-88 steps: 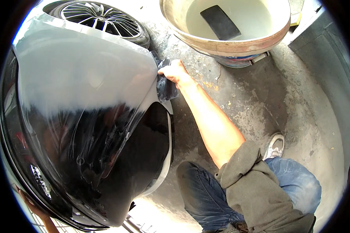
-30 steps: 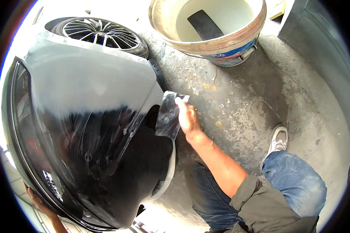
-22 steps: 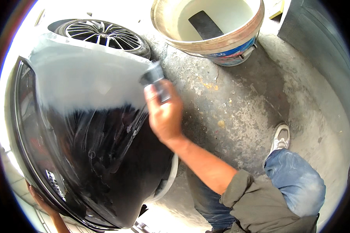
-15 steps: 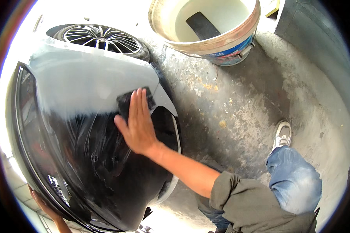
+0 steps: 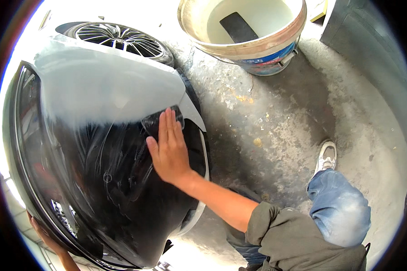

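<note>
My right hand (image 5: 171,151) lies flat over a black, squarish sanding pad (image 5: 154,123), pressing it onto the car body. The fingers point away from me and the thumb stands apart at the left. Beneath the pad runs the border between a matte grey panel area (image 5: 99,90) and the glossy black bodywork (image 5: 122,194), which has pale, wet-looking streaks. At the lower left, my left hand (image 5: 47,237) rests against the car's outer edge, its fingers stretched out and partly hidden by the rim of the view.
A wheel with thin spokes (image 5: 120,41) sits beyond the grey area. A worn bucket (image 5: 246,52) of cloudy water, with a black rectangular block (image 5: 238,28) in it, stands on the stained concrete floor (image 5: 280,131). A grey panel (image 5: 371,40) stands at the far right.
My right hand and the pad have slid a little to the right and nearer to me across the car body. My left hand stays at the edge; the view has shifted slightly.
</note>
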Available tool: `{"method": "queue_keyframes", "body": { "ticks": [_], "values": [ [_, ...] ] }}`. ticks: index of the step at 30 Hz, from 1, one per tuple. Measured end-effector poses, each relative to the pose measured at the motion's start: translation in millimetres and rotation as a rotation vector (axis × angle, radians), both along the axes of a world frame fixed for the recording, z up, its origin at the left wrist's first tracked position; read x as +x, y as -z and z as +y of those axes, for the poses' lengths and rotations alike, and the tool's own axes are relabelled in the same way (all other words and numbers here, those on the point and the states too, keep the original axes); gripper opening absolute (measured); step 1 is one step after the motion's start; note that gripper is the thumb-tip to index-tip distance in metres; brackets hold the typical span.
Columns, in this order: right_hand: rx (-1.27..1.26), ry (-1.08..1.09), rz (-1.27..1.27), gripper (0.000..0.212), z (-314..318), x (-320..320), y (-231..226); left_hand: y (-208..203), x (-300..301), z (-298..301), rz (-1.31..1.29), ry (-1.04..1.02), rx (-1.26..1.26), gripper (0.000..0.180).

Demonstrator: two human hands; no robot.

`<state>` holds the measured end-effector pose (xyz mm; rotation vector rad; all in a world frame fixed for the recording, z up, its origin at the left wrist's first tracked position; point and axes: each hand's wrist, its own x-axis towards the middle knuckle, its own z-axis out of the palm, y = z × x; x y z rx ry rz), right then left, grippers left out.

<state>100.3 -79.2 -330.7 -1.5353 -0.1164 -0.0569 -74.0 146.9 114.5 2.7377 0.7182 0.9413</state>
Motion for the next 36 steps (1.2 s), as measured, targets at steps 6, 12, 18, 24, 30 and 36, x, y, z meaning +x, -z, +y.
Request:
{"method": "queue_keyframes", "body": {
  "ticks": [6, 12, 18, 24, 30, 36],
  "values": [
    [-0.006, -0.086, -0.172, 0.079, -14, -21, 7, 7, 10, -9, 0.013, 0.024, -0.001, 0.061],
    [0.076, -0.003, -0.058, 0.087, 6, 30, 42, 4, 2, 3, 0.09, 0.093, 0.141, 0.062],
    [0.046, -0.047, -0.026, 0.099, 14, 6, 2, -16, -22, 22, -0.022, -0.008, -0.01, 0.063],
    [0.07, -0.121, 0.24, 0.099, 28, 103, 64, 7, 6, 1, -0.038, -0.131, -0.04, 0.072],
    [0.015, -0.036, 0.215, 0.099, 38, 78, 53, 18, 12, -8, -0.044, -0.12, -0.014, 0.073],
    [0.054, -0.11, 0.284, 0.099, 36, 124, 73, 20, 25, -17, -0.031, -0.145, 0.003, 0.073]
  ]
}}
